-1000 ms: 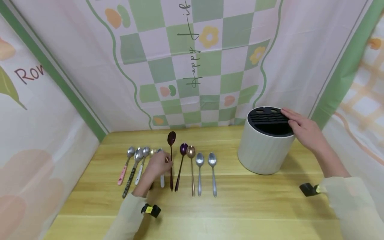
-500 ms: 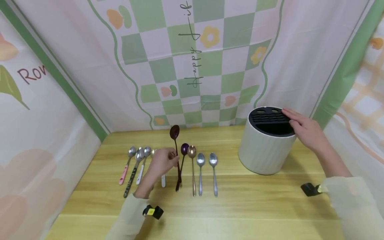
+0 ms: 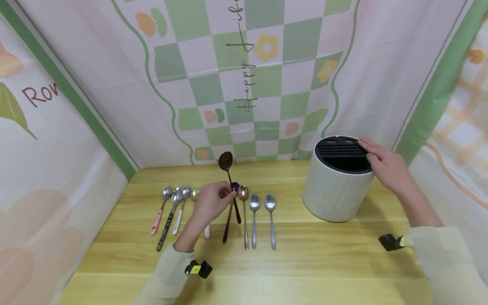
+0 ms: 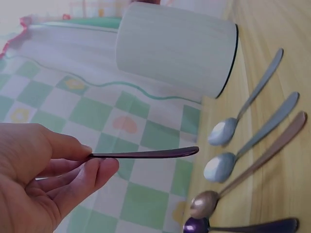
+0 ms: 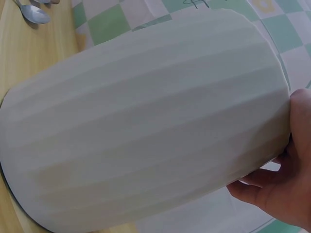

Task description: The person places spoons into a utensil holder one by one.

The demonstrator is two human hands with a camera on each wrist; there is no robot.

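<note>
My left hand [image 3: 211, 201] pinches a dark brown, long-handled spoon [image 3: 225, 161] between thumb and fingers, bowl upward. In the left wrist view the spoon's handle [image 4: 155, 154] sticks out past the fingertips, off the table. Seen from the head, it crosses over a purple spoon [image 3: 227, 226] lying on the table. Beside that lie a rose-gold spoon [image 3: 243, 193] and two silver spoons [image 3: 254, 203]. At the right, my right hand [image 3: 390, 169] holds the rim of a white ribbed utensil holder [image 3: 335, 195] with a black slotted top. The right wrist view shows thumb and bent fingers around its side.
Left of the left hand lie several more spoons: one pink-handled [image 3: 156, 222], one with a black patterned handle [image 3: 164, 233] and one white-handled [image 3: 177, 222]. A gold bowl [image 3: 195, 195] shows beside the hand. The patterned cloth [image 3: 228, 84] hangs behind the wooden table [image 3: 305, 262].
My left hand has picked up the dark brown spoon from the table and moved it up and to the right, over the purple one. The right hand stays at the holder's rim.
</note>
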